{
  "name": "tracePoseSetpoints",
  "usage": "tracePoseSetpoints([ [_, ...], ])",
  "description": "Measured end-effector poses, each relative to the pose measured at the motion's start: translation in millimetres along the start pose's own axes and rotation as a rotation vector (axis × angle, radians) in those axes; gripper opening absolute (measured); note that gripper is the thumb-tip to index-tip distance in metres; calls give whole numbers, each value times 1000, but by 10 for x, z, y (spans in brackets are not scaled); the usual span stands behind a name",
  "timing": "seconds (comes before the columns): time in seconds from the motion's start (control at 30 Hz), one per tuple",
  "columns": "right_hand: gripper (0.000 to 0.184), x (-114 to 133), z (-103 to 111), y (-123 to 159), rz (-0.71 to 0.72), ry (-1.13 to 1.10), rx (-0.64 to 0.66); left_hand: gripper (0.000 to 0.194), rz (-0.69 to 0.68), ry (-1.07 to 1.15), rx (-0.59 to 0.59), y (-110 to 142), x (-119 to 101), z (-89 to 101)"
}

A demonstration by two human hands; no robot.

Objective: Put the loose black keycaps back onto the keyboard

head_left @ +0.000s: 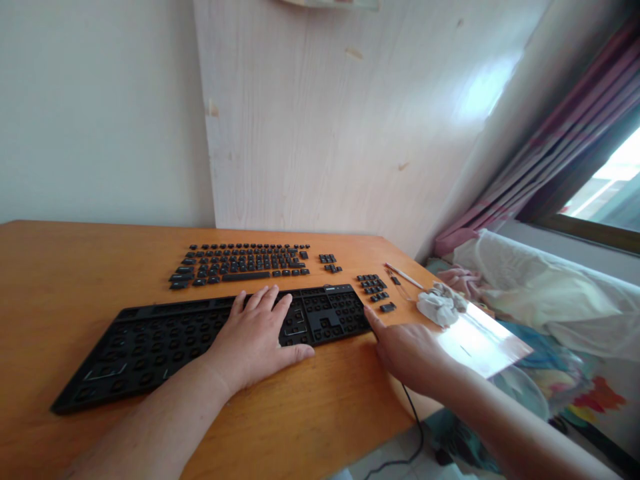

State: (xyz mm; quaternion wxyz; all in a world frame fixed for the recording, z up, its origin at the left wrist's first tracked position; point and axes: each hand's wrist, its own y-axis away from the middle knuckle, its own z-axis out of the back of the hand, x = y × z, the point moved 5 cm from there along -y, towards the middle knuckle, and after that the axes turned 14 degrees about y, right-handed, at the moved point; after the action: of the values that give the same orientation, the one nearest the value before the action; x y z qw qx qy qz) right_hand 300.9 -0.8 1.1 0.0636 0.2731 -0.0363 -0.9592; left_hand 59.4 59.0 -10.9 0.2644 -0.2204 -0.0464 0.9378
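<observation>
A black keyboard frame (pixel 165 353) without its keycaps lies at a slant on the wooden table, its bare key sockets showing. Across its middle my left hand (pixel 255 333) rests palm down, fingers spread, thumb pointing right. At the frame's right end my right hand (pixel 407 350) holds the edge; one finger reaches up along the corner and the others are mostly hidden. Behind the frame, loose black keycaps (pixel 245 260) are laid out in rows, with a long spacebar (pixel 246 276) among them. More keycaps (pixel 373 287) sit near the right end.
A crumpled whitish cloth (pixel 443 303) and a thin pen-like stick (pixel 403 275) lie on the right, beside a shiny white sheet (pixel 483 340). A black cable (pixel 417 427) hangs past the table's front edge (pixel 370 453). Heaped fabrics (pixel 550 293) fill the space under the window.
</observation>
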Motion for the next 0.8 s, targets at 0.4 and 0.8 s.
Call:
tracePoseSetpoints([
  [0.4,59,-30,-2,-4,-23,-110,21,103,-6,-14,1,-4,-2,-14],
  [0.8,44,-171,-52,134,-101,-381,-205,101,-7,-33,-10,-12,39,-31],
])
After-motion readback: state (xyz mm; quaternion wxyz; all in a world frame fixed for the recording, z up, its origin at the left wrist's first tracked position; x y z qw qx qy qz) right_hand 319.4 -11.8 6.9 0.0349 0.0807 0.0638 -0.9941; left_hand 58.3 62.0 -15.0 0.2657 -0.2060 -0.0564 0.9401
